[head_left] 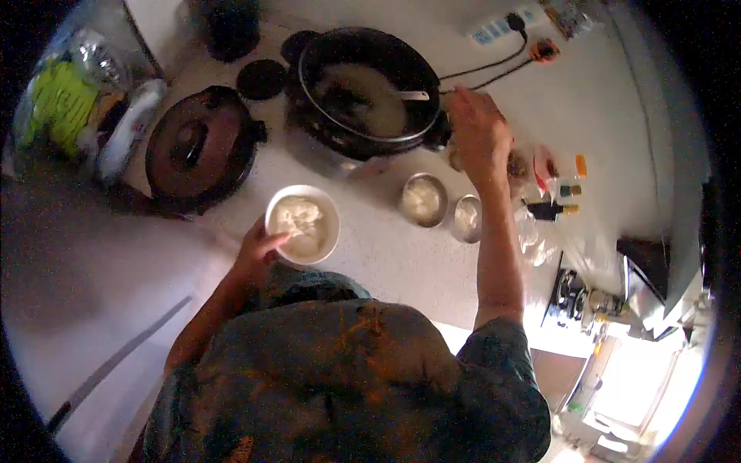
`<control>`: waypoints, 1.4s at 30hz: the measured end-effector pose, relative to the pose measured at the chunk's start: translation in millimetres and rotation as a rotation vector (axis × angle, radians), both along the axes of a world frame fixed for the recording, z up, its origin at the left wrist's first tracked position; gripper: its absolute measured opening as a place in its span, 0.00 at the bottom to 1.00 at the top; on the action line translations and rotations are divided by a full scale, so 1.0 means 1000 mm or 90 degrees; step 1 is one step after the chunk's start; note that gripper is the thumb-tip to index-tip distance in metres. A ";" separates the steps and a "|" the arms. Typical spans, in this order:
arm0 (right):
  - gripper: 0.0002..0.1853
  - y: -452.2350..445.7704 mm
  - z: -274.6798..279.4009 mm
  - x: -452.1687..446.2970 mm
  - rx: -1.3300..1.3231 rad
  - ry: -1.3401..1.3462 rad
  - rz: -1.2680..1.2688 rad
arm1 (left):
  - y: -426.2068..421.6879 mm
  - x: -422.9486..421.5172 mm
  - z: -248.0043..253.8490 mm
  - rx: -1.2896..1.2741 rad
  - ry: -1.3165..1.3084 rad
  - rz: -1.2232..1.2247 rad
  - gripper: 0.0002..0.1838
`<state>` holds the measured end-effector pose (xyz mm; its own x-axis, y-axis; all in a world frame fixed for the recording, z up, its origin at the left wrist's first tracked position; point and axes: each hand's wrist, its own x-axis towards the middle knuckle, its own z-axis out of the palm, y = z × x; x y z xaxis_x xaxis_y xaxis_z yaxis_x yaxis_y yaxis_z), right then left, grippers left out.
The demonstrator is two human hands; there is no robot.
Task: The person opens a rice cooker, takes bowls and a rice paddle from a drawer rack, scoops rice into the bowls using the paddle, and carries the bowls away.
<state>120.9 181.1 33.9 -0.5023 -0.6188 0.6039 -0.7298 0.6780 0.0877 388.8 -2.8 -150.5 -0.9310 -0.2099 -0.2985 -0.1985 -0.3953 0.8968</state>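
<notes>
My left hand (258,251) grips a white bowl (336,224) by its rim, with the thumb over the inside edge. Pale, lumpy food (301,220) fills much of the bowl. My right hand (480,131) is raised beside the right rim of a large dark electric pan (307,85), fingers stretched out, and nothing shows in it. Inside the pan lie some cloudy liquid or food and a utensil with a white handle (414,96), a little left of my fingertips. Near my right forearm stand two round metal bowls, the larger one (423,200) and the smaller one (467,218), both holding pale food.
A dark pan lid (197,150) lies left of the pan. Bags with green contents (58,108) sit at the far left. Small bottles (546,210) stand to the right. A power strip (502,27) with black cords (486,77) lies at the back.
</notes>
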 end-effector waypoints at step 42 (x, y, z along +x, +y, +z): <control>0.15 0.187 -0.229 0.224 -1.125 -1.057 -0.205 | 0.015 -0.018 -0.070 0.079 -0.158 -0.126 0.26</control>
<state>345.3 368.5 -195.3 -0.8273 -0.0468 -0.5597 0.5088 -0.4845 -0.7116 371.1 11.9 -220.2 -0.8459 0.0197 -0.5330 -0.4883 -0.4308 0.7589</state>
